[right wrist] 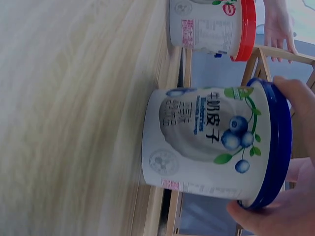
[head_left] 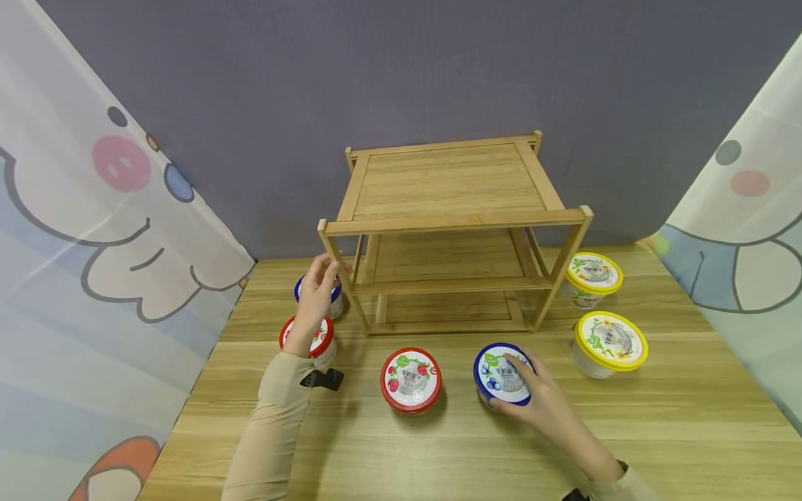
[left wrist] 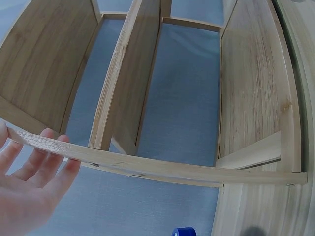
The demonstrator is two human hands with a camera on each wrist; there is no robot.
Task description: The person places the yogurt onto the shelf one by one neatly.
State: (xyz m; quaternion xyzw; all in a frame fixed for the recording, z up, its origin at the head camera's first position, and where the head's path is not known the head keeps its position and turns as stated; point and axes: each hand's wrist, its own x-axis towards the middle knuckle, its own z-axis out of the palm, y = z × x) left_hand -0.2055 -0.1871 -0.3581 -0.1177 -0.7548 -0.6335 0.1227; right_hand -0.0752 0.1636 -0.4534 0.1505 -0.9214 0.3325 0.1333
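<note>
My right hand (head_left: 544, 407) grips a blue-lidded tub (head_left: 501, 372) by its lid, thumb on one side and fingers on the other. In the right wrist view this blueberry tub (right wrist: 211, 142) stands on the wood surface, with the hand (right wrist: 290, 196) around its rim. At the left front post of a wooden rack (head_left: 447, 221), my left hand (head_left: 316, 292) has its fingers extended. The left wrist view shows the hand (left wrist: 37, 182) beside the rack's side post (left wrist: 162, 168), fingertips at its edge; whether it bears on the post cannot be told.
A red-lidded tub (head_left: 411, 380) stands in front of the rack. Another red-lidded tub (head_left: 319, 341) and a blue-lidded one (head_left: 335, 299) are partly behind my left arm. Two yellow-lidded tubs (head_left: 610, 340) (head_left: 594, 273) stand at the right. A grey wall (head_left: 250, 104) rises behind.
</note>
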